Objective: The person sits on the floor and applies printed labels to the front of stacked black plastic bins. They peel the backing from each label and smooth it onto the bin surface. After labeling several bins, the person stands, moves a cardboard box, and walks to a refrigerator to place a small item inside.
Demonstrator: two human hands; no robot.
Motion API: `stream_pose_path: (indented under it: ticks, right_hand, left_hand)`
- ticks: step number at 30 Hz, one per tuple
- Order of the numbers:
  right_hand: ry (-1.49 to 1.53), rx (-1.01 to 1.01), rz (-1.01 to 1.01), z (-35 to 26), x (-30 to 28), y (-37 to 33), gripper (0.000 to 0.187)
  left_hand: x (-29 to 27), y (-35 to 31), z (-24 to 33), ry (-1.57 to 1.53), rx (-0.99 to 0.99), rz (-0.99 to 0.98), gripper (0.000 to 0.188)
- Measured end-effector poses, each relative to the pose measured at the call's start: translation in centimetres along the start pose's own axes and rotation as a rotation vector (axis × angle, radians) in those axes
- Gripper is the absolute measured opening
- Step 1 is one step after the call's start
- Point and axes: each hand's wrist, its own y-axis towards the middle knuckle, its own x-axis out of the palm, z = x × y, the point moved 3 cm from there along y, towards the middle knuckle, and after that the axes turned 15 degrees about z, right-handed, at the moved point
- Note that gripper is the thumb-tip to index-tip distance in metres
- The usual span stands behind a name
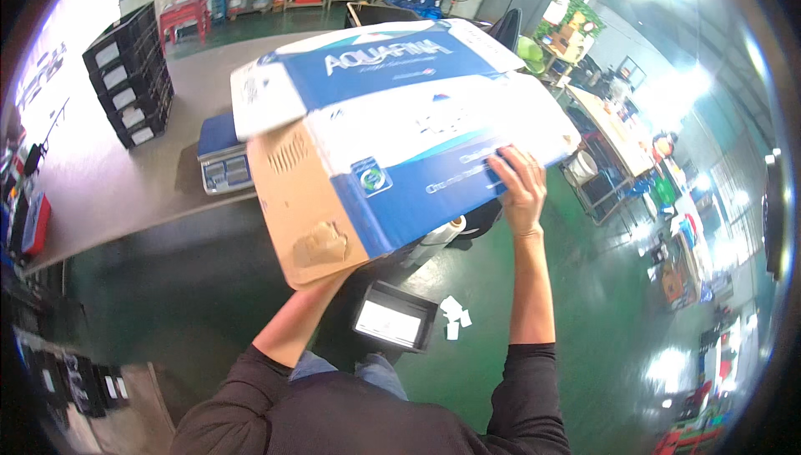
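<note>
A large flattened cardboard box [400, 150], printed white and blue with a bare brown flap at its left, is held up tilted in front of me above the floor. My right hand [521, 186] grips its near right edge, fingers lying over the printed face; the thumb is hidden. The left forearm [304, 317] reaches under the brown flap, and my left hand is hidden behind the cardboard. A torn patch shows on that flap near the left wrist.
Left of the box, a blue-and-white scale [225, 163] and a stack of black crates [129, 80] stand on the grey table [125, 196]. By my feet are a black bin [396, 317] with white sheets and loose paper pieces [453, 315]. Workbenches [613, 134] line the right.
</note>
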Motion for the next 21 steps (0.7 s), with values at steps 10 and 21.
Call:
stream_pose_path:
  ticks: [10,21]
  right_hand:
    - [-0.055,0.125,0.020,0.0,1.7,-2.9,0.042]
    - [0.057,0.049,-0.014,0.3,2.2,-3.6,0.048]
  left_hand:
    - [1.2,-1.1,-0.2,-0.065,-0.007,0.291,0.028]
    - [0.8,-0.4,0.9,-0.278,0.032,0.375,0.043]
